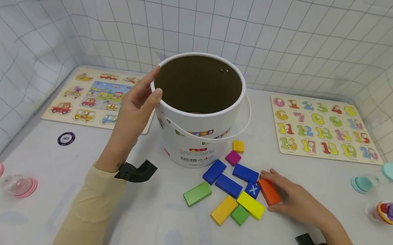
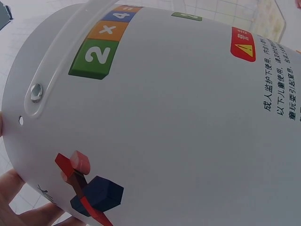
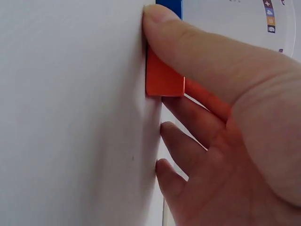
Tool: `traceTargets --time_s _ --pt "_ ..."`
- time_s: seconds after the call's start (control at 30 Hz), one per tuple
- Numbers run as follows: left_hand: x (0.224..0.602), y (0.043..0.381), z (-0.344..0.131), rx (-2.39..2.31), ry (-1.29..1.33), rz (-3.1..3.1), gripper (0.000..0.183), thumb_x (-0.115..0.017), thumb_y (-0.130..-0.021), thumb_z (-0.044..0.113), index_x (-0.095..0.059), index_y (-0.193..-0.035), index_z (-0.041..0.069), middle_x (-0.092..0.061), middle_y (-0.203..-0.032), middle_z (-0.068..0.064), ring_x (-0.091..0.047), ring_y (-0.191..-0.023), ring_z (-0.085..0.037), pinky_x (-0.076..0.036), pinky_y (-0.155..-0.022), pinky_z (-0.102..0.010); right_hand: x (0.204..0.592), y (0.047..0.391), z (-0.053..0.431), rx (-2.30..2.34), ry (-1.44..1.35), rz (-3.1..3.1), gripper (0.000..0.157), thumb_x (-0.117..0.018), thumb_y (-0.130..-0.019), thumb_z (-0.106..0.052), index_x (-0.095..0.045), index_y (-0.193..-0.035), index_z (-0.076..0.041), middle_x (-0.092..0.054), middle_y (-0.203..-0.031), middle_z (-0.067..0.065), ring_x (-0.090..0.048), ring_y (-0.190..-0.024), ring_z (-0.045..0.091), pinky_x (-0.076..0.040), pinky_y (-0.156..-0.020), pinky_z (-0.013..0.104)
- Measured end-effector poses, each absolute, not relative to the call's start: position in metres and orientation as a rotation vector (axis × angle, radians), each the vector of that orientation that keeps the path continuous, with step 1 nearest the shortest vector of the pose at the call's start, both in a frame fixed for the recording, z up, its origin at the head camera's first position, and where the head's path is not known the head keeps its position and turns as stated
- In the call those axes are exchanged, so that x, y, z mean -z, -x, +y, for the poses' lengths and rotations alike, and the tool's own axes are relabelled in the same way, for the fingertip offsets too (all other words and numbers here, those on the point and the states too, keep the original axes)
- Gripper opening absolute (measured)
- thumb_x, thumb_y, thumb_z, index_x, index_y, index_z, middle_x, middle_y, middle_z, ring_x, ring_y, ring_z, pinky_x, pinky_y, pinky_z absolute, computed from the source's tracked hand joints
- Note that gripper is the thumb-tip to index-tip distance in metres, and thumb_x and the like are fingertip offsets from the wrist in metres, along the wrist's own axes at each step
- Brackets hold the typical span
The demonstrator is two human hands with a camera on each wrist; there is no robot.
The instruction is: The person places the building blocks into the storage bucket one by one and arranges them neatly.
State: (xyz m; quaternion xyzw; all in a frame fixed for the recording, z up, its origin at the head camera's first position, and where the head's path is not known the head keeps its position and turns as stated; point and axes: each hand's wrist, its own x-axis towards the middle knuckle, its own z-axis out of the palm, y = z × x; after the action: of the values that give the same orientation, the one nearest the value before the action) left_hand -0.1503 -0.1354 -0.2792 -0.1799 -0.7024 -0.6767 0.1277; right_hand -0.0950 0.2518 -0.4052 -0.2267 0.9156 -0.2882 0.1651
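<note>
Bucket interior is dark, can't make out its floor; left wrist view is mostly bucket wall. Left hand [image 1: 135,107] is curled around the left side of the white bucket [image 1: 184,154], thumb and index at the rim; other fingertips hidden in the head view. Bucket stands upright on the desk [image 1: 148,238], handle hanging down its front. Right hand [image 1: 297,201] pinches the red-orange block [image 1: 269,192] between thumb and fingers, grip only block-wide; thumb hides part of it in the right wrist view. Block is at the right edge of the pile, right of the bucket's front. Count: 11 blocks: 4 blue (1 square, marked X), 2 green, 2 yellow-orange, 1 yellow, 1 magenta, 1 red-orange. 2 puzzle boards behind; the vehicle board [image 1: 99,95] is partly covered by hand and bucket.
</note>
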Motion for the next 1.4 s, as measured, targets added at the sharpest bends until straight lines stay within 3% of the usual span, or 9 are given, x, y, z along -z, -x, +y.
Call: traceTargets --time_s 0.2,0.4,0.5,0.7,0.83,1.0,1.23,1.4 --pt "0.279 0.150 -0.136 1.961 0.521 -2.048 0.048 -0.048 -0.091 0.014 -0.035 -0.137 0.010 -0.034 -0.141 -0.004 -0.033 -0.127 -0.022 -0.035 -0.098 -0.029 0.410 0.097 0.255 0.856 0.634 2.672 0.071 -0.074 -0.068 -0.038 -0.042 -0.130 -0.026 -0.039 -0.136 0.005 -0.035 -0.123 0.029 -0.035 -0.093 0.052" --pt "0.280 0.151 -0.136 1.967 0.500 -2.054 0.049 -0.049 -0.090 0.016 -0.036 -0.137 0.013 -0.034 -0.140 0.000 -0.033 -0.127 -0.022 -0.035 -0.098 -0.030 0.403 0.098 0.257 0.985 0.573 2.650 0.067 -0.073 -0.067 -0.041 -0.044 -0.126 -0.026 -0.047 -0.124 -0.002 -0.044 -0.113 0.022 -0.040 -0.089 0.049" --pt "0.280 0.152 -0.135 1.961 0.494 -2.054 0.049 -0.050 -0.090 0.016 -0.036 -0.136 0.012 -0.035 -0.140 0.002 -0.033 -0.127 -0.021 -0.035 -0.098 -0.029 0.390 0.100 0.256 1.103 0.582 2.590 0.064 -0.073 -0.070 -0.031 -0.043 -0.126 -0.024 -0.047 -0.123 -0.001 -0.048 -0.109 0.021 -0.042 -0.089 0.045" --pt "0.280 0.150 -0.134 1.937 0.475 -2.080 0.049 -0.050 -0.090 0.017 -0.035 -0.137 0.013 -0.034 -0.140 0.002 -0.033 -0.127 -0.020 -0.034 -0.098 -0.030 0.344 0.114 0.243 1.406 0.815 2.448 0.061 -0.067 -0.076 0.000 -0.041 -0.130 -0.009 -0.048 -0.121 0.002 -0.054 -0.098 0.012 -0.047 -0.081 0.023" --pt "0.279 0.149 -0.135 1.935 0.468 -2.090 0.049 -0.050 -0.090 0.017 -0.035 -0.137 0.013 -0.034 -0.140 0.001 -0.032 -0.128 -0.019 -0.034 -0.099 -0.030 0.306 0.129 0.219 1.710 0.957 2.254 0.059 -0.061 -0.078 0.007 -0.038 -0.132 -0.005 -0.047 -0.123 0.006 -0.054 -0.103 0.015 -0.049 -0.077 0.023" --pt "0.280 0.149 -0.136 1.953 0.478 -2.074 0.049 -0.050 -0.090 0.016 -0.036 -0.137 0.013 -0.033 -0.141 0.000 -0.032 -0.128 -0.020 -0.033 -0.099 -0.032 0.267 0.144 0.179 1.921 0.888 2.154 0.056 -0.056 -0.084 0.001 -0.037 -0.135 -0.009 -0.046 -0.124 0.013 -0.051 -0.109 0.022 -0.049 -0.079 0.025" --pt "0.291 0.158 -0.141 1.937 0.475 -2.086 0.048 -0.052 -0.089 0.021 -0.038 -0.135 0.023 -0.035 -0.140 0.004 -0.033 -0.127 -0.017 -0.034 -0.099 -0.032 0.240 0.160 0.138 1.801 0.780 2.309 0.055 -0.061 -0.083 -0.014 -0.039 -0.134 -0.016 -0.046 -0.126 0.006 -0.050 -0.111 0.021 -0.046 -0.085 0.029" --pt "0.288 0.156 -0.139 1.921 0.518 -2.067 0.048 -0.052 -0.089 0.020 -0.038 -0.136 0.019 -0.035 -0.140 0.001 -0.034 -0.126 -0.018 -0.036 -0.097 -0.033 0.231 0.171 0.129 1.633 0.766 2.401 0.058 -0.063 -0.083 -0.017 -0.038 -0.135 -0.014 -0.043 -0.129 0.004 -0.049 -0.111 0.020 -0.045 -0.086 0.031"
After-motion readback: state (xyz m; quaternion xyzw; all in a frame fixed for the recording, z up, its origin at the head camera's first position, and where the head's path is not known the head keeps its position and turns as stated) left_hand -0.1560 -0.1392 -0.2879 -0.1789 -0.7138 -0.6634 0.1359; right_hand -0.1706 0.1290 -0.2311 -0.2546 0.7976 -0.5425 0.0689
